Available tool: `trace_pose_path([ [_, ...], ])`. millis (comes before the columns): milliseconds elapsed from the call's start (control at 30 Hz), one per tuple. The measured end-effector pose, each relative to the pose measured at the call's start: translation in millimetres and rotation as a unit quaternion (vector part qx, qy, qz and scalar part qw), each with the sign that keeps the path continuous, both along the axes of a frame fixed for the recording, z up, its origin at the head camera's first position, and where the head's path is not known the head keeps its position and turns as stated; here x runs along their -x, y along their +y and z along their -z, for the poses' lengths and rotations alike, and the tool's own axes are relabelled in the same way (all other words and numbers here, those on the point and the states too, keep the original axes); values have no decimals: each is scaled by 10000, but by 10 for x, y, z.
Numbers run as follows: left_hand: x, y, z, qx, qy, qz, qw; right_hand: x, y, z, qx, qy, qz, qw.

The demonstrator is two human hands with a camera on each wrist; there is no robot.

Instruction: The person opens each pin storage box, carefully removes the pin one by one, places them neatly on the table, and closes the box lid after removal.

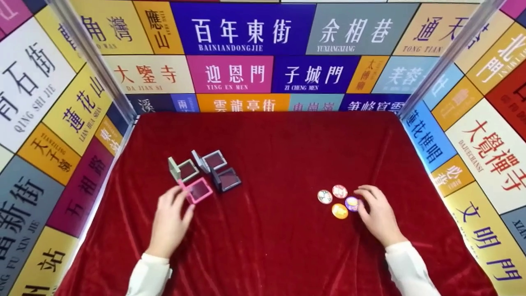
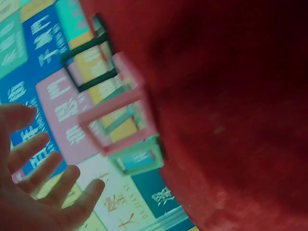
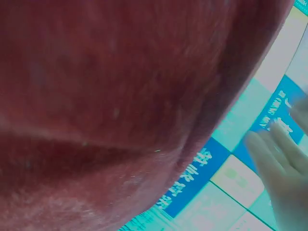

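Observation:
In the head view, my left hand [image 1: 170,216] is beside a pink hinged frame [image 1: 200,190] with a dark window, its fingers at the frame's left edge. The left wrist view has the same pink frame [image 2: 120,120] apart from the spread, relaxed fingers [image 2: 89,197]. Over on the right, my right hand [image 1: 380,213] hovers by a purple round badge [image 1: 352,204]; whether it touches the badge I cannot tell. Blurred, loosely extended fingers [image 3: 272,149] show in the right wrist view, holding nothing visible.
Behind the pink frame stand a green frame [image 1: 187,170], a grey frame [image 1: 215,159] and a black frame [image 1: 228,180], all opened. An orange badge [image 1: 340,211], a red-and-white badge [image 1: 340,191] and a whitish badge [image 1: 324,196] lie on the red cloth [image 1: 267,246]. Sign-covered walls [image 1: 242,28] enclose it.

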State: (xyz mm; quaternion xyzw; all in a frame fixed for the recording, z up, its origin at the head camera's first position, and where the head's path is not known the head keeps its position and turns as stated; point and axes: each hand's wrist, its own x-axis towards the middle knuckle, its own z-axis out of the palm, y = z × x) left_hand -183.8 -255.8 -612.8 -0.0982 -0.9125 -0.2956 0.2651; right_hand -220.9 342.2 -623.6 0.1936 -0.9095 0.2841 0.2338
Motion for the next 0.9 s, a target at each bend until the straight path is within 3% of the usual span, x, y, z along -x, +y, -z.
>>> trace_pose_path([
  [100,18,51,110,80,-146,187,9997,-99,-96,-89,559,506,174,9970],
  [200,60,74,169,-22,-147,165,9998,-205,-257,-160,1074,807,195,9907],
  [433,117,81,248,-331,-70,-188,9993,-568,-733,-377,2300,863,300,9689],
  [500,125,67,243,-357,-60,-215,9991,-655,-860,-428,2599,793,225,9621],
  [667,177,45,163,-118,-165,-53,9998,-744,-1008,-492,2848,637,88,9564],
  [900,360,32,-3,519,-814,719,9927,-738,-1077,-494,2905,624,28,9548],
])
